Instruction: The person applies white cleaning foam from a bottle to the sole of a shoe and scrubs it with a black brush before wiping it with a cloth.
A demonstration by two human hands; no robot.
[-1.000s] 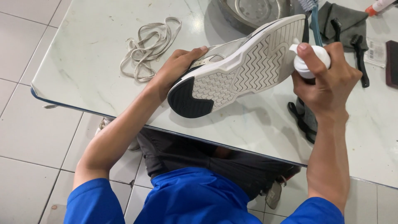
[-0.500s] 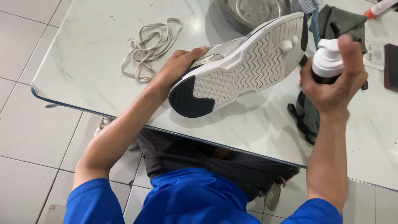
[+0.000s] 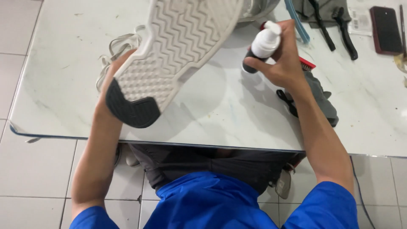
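My left hand (image 3: 111,78) holds a white sneaker (image 3: 178,46) from behind, sole turned up toward me, with its dark heel patch (image 3: 132,110) nearest. Most of that hand is hidden by the shoe. My right hand (image 3: 283,63) grips a small dark bottle with a white pump top (image 3: 263,42) just right of the sole, tilted toward it. Both are raised over a white marble table (image 3: 220,110).
Loose white laces (image 3: 123,44) lie behind the shoe. A grey cloth (image 3: 324,99) and red brush (image 3: 307,63) sit by my right wrist. Black brushes (image 3: 345,32), a blue-handled tool (image 3: 296,23) and a dark phone (image 3: 385,29) lie at the back right. Tiled floor lies below.
The sneaker has been lifted closer to me, its sole now facing up. My right hand with the bottle has drawn back from the sole and moved left and lower.
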